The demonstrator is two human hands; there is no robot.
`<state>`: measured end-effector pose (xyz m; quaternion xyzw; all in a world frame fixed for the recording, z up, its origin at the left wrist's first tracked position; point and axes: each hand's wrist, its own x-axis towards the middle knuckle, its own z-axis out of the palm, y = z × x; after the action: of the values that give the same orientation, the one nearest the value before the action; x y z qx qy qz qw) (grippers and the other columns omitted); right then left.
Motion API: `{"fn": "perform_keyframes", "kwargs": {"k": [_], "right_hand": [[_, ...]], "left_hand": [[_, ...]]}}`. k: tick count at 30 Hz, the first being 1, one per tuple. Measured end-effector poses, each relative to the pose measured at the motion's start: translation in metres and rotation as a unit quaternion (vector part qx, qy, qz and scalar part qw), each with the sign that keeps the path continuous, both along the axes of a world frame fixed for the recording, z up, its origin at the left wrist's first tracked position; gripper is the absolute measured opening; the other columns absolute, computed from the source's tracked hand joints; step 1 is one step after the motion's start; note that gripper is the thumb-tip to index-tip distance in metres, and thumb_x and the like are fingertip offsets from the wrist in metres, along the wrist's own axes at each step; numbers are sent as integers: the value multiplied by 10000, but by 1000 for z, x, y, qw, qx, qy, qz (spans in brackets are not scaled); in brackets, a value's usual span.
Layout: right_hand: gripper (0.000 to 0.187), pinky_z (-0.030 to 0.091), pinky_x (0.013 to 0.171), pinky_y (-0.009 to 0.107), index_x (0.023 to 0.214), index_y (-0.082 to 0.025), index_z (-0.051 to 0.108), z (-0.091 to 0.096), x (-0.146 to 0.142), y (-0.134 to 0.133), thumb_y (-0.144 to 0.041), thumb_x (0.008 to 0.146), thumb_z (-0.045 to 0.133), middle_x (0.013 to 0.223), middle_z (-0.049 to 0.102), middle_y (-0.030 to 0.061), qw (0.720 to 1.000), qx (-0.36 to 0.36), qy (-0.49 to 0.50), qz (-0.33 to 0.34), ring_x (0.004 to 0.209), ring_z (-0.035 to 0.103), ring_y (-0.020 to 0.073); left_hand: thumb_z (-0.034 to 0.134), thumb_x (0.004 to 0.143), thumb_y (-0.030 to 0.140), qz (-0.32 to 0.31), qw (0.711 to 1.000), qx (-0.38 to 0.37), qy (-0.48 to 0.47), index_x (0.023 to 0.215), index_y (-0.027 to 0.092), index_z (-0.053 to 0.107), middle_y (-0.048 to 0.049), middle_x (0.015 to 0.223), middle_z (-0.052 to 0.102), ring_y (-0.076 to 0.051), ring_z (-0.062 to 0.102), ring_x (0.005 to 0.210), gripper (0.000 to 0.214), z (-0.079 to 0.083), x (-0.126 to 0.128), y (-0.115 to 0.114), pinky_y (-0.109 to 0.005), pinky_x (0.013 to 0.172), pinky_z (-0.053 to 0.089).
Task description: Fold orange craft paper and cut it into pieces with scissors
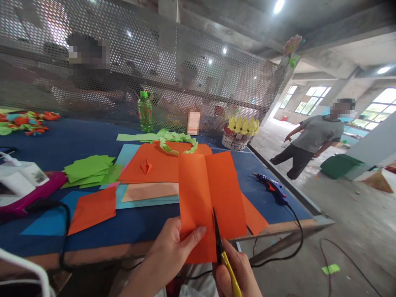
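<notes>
My left hand (173,247) pinches the lower left part of an orange sheet of paper (194,194), thumb on top. The sheet is creased down its middle and stands up over the table's front edge. My right hand (236,272) is closed round the yellow handle of a pair of scissors (219,239). Their dark blades sit along the crease, and the paper below the tip is parted there. Behind the sheet, a folded orange paper piece (146,166) lies on a stack of orange paper (136,173).
A glue gun (272,187) with a trailing cord lies right. Green paper squares (89,170), a pink power strip (34,198) and an orange square (93,209) are left. A green paper ring (178,144), bottle (144,112) and basket (236,138) stand further back. A person (318,136) is beyond the table.
</notes>
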<state>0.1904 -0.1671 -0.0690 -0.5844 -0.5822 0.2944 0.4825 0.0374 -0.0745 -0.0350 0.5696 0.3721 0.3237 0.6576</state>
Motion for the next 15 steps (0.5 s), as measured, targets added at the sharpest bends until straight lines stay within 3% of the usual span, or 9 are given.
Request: {"fn": "perform_keyframes", "kwargs": {"k": [4,9,15], "right_hand": [[703,296,384,219,826,-184,655,-7,0,1,-833,859,387,517,409,-49,999,20,1,-26,419,374,99],[744,381,437,226,844,-178,709,-8,2,0,-848,845,387,544,475,-15,998,19,-27,-50,461,445,124],[788,303,448,235,856,-175,703,-20,5,4,-884,822,359,500,395,-47,999,4,-32,-38,451,338,106]], "left_hand": [[690,846,519,-9,1000,-10,-14,1026,123,711,-112,1026,779,-342,704,1004,436,-3,1,0,-386,863,555],[722,809,513,-14,1000,-22,-10,1017,118,734,-98,975,785,-343,703,975,446,3,1,-1,-356,810,558],[784,726,516,39,999,-35,6,1008,124,763,-104,981,784,-337,696,962,484,-2,1,-3,-346,809,554]]}}
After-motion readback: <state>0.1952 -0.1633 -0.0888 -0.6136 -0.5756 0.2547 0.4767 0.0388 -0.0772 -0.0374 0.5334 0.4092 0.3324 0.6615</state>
